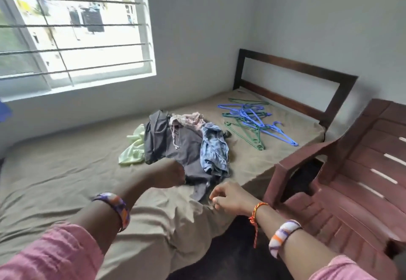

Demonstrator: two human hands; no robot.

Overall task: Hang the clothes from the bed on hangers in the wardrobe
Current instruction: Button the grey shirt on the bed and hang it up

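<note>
Clothes lie in a loose heap on the bed, near the middle of the sheet, and none has reached a hanger yet. Going from left to right: a pale green garment sticks out at the heap's 9 o'clock edge, a dark grey garment fills the middle and trails a long tail toward 6 o'clock, a pinkish piece sits at 12 o'clock, and a denim piece lies at 3 o'clock. The left hand is at the grey garment's lower edge, touching it; its fingers are hidden under the cloth, so I cannot tell whether its grip has closed. The right hand hovers just beside the tip of that grey tail, at about 4 o'clock from the left hand, fingers loosely curled and holding nothing. The grey garment's long axis runs roughly from 12 to 6 o'clock, pointing at the gap between both hands, so I judge it the likeliest pick, with the left hand nearer. Blue and green hangers lie tangled well apart at 2 o'clock from the heap, beside the headboard; a brown plastic chair stands rightmost.
</note>
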